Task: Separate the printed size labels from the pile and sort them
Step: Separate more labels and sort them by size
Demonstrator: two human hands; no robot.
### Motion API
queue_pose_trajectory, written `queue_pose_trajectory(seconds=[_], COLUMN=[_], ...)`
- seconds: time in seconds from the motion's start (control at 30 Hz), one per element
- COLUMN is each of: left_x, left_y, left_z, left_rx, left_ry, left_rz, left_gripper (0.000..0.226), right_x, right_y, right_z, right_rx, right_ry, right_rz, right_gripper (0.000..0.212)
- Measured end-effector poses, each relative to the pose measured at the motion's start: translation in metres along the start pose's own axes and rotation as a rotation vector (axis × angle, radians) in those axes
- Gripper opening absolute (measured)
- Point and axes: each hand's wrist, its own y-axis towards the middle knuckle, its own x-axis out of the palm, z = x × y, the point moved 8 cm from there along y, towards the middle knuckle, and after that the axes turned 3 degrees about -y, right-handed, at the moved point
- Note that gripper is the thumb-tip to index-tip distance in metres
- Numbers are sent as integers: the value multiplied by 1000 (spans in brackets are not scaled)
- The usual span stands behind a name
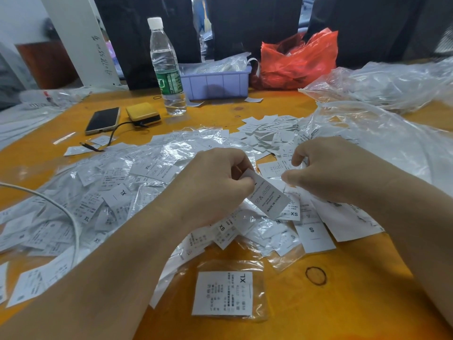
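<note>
Now, line by line:
Left hand (215, 182): curled over the middle of the pile, thumb and fingers (246, 186) pinching the top end of one white care label (268, 196), which hangs tilted toward the lower right with "MADE IN CHINA" readable.
Right hand (326, 168): just beside the left, above the pile; fingers loosely curled, thumb and forefinger near each other. Whether they pinch a label cannot be told.
Label pile (117, 190): loose white size labels and small clear sleeves spread across the desk from the left edge to under both hands; XL, XS, S and M prints show.
S label (315, 235): flat at the pile's near right edge.
Bagged XL label (224, 293): alone in a clear sleeve on bare desk, nearest the person, apart from the pile.
Desk (343, 278): orange-yellow wood with a dark ringed knot.
Water bottle (166, 67): upright at the back, white cap, green wrapper.
Purple tray (215, 83): just right of the bottle, holding clear bags.
Red plastic bag (297, 58): right of the tray.
Phone (103, 120): face up, back left, beside a yellow power bank (143, 115) with a black cable.
Clear plastic bags (382, 123): crumpled along the right side.
White cable (66, 212): curves over the pile's left part.
</note>
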Motion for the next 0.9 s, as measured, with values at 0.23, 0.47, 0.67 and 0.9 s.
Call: queue_pose_trajectory(seconds=[0.23,0.47,0.67,0.9], left_x=[0,-8,-10,-11], left_y=[0,-1,-2,-3], left_z=[0,10,13,12], left_rx=[6,97,114,114], left_ry=[-23,-121,-140,-144], left_rz=[8,110,137,143], left_gripper=[18,17,18,17], right_x=[-1,-5,-16,-29], right_y=[-2,-4,-4,-8], right_z=[-3,-7,-13,-13], right_rx=[-7,-17,-114,-123], right_ry=[-16,-31,-10,-9], right_rz=[6,46,195,291], right_gripper=[34,32,19,51])
